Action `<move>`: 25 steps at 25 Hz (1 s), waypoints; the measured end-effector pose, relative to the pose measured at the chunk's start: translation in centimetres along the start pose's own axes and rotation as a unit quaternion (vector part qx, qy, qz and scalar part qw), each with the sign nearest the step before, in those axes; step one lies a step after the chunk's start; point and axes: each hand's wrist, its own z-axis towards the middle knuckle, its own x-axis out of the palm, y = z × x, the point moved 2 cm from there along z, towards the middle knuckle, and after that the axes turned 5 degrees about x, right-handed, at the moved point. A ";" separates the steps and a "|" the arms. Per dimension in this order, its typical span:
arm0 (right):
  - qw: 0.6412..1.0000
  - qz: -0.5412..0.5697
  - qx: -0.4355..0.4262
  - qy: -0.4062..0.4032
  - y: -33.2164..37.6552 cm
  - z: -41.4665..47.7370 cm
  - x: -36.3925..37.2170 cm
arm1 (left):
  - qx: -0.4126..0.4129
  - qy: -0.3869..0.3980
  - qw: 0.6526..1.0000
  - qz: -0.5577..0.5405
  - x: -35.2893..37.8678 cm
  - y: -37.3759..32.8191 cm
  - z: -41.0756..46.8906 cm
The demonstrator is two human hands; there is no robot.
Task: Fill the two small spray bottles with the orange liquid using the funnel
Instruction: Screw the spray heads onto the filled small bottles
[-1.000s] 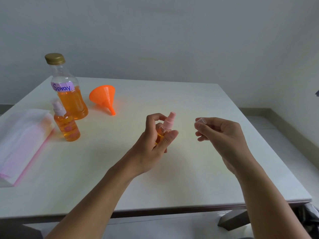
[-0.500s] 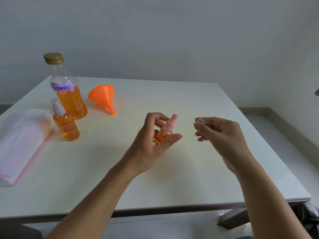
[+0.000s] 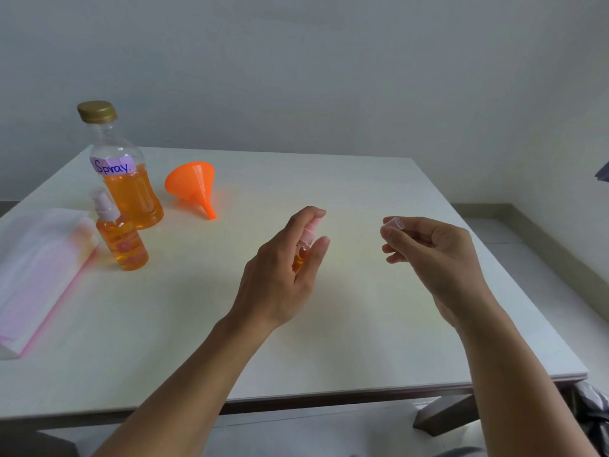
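Note:
My left hand (image 3: 280, 272) grips a small spray bottle (image 3: 304, 240) of orange liquid above the table's middle, forefinger curled over its pink nozzle; most of the bottle is hidden by the fingers. My right hand (image 3: 431, 255) pinches a small clear cap (image 3: 392, 223) to the right, apart from the bottle. A second small spray bottle (image 3: 120, 237), filled orange with a clear cap on, stands at the left. Behind it stands the large bottle (image 3: 125, 173) labelled "Spray", gold cap on, about half full. The orange funnel (image 3: 194, 186) lies on its side beside it.
A folded white and pink cloth (image 3: 39, 265) lies at the table's left edge. The white table (image 3: 362, 324) stands against a grey wall, with floor and a skirting ledge to the right. A table leg shows below the front right corner.
My left hand has turned the small bottle so the forefinger now lies over the nozzle and more of the bottle is covered. The right hand has stayed put with the cap.

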 end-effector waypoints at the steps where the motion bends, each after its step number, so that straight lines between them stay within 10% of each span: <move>1: 1.000 0.001 -0.002 -0.012 0.0 0.1 -0.4 | 0.005 -0.007 1.000 0.011 0.2 -0.2 0.0; 17: 0.997 -0.042 -0.010 -0.061 -0.4 -0.2 -2.9 | 0.016 -0.053 0.986 0.155 2.1 -0.2 0.8; 25: 0.996 0.015 -0.069 0.057 1.7 -1.7 1.1 | -0.005 0.024 0.997 0.067 1.2 -1.8 -0.8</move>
